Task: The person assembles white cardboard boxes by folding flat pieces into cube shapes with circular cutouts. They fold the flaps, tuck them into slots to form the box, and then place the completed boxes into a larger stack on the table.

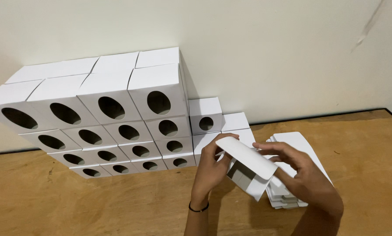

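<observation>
Both my hands hold one half-folded white cardboard box above the wooden table. My left hand, with a black band at the wrist, grips its left side. My right hand grips the right side, fingers resting on the curved top flap. The box's open end faces me and shows its hollow inside. Under my right hand lies a stack of flat white box blanks.
A wall of finished white boxes with oval holes is stacked against the cream wall at the left, several rows high. Two lower boxes stand at its right end. Bare tabletop lies at the front left and far right.
</observation>
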